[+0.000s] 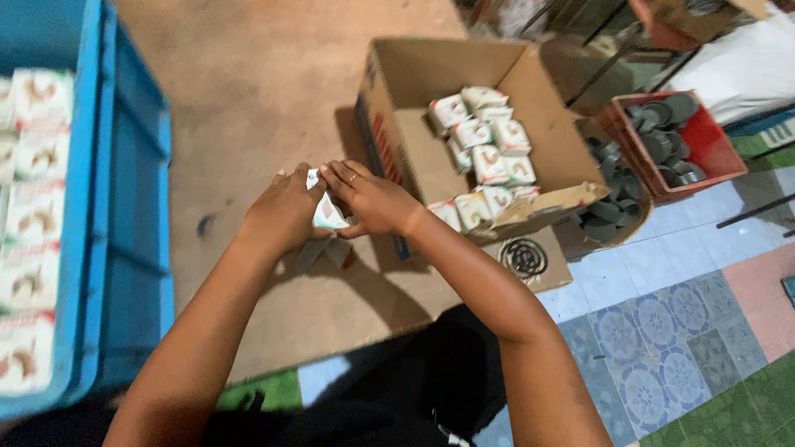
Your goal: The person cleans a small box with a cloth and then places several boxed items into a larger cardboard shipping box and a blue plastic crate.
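Note:
Both my hands meet over a brown floor mat. My left hand (284, 211) and my right hand (373, 199) together grip a small white carton (325, 213) with green and red print, held between the fingers and partly hidden by them. A ring shows on my right hand. Just right of the hands stands an open cardboard box (422, 79) with several similar white cartons (489, 149) packed inside.
A blue plastic crate (124, 207) with several white cartons stands at the left. A red tray (712, 145) of dark round coils sits at the right, more coils (609, 207) lie beside the box, and one coil (523, 258) rests on cardboard. Patterned tiles lie below.

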